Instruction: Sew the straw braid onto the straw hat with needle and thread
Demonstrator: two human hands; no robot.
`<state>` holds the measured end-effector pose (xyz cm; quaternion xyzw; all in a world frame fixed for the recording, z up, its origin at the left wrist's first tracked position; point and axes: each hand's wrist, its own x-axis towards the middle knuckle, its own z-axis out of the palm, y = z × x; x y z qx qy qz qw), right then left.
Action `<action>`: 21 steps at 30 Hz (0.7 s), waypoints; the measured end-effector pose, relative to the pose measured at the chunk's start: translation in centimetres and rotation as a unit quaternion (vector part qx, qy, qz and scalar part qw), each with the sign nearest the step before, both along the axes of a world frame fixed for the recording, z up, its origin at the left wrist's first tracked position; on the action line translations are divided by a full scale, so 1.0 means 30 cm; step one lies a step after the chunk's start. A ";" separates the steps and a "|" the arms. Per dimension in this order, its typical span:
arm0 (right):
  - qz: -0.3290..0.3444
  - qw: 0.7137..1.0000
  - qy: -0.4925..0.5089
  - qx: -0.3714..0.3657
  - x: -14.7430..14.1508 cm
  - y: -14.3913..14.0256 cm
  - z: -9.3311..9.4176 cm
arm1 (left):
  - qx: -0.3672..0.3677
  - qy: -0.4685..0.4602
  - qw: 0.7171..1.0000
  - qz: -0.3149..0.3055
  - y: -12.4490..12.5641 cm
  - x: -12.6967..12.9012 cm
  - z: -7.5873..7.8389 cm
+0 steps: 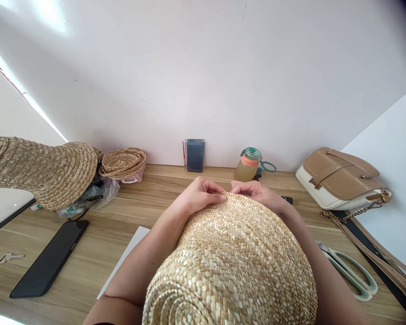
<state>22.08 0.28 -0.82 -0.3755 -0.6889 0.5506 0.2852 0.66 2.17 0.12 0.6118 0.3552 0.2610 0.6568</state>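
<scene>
A pale woven straw hat fills the lower middle of the head view, its spiral crown toward me and its far edge away from me. My left hand pinches that far edge, thumb on top of the braid. Close beside it on the right, my right hand is closed at the same edge, its fingertips partly hidden behind the straw. Whatever lies under the hat between my forearms cannot be seen.
Left: a darker straw hat, coiled braid on a pink box, a black phone, a key. Behind: a dark upright box, a bottle. Right: a handbag, scissors. White paper lies under my left arm.
</scene>
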 end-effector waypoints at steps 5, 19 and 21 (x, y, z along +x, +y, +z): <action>-0.003 0.999 0.039 -0.034 -0.004 0.006 -0.016 | -0.014 -0.011 1.000 0.013 -0.002 -0.006 0.005; -0.011 0.998 -0.040 0.053 0.020 -0.002 0.014 | 0.006 0.020 1.000 0.012 -0.007 0.006 0.011; -0.011 0.998 -0.041 0.049 0.014 -0.003 0.019 | 0.008 0.015 1.000 0.007 -0.008 0.004 0.011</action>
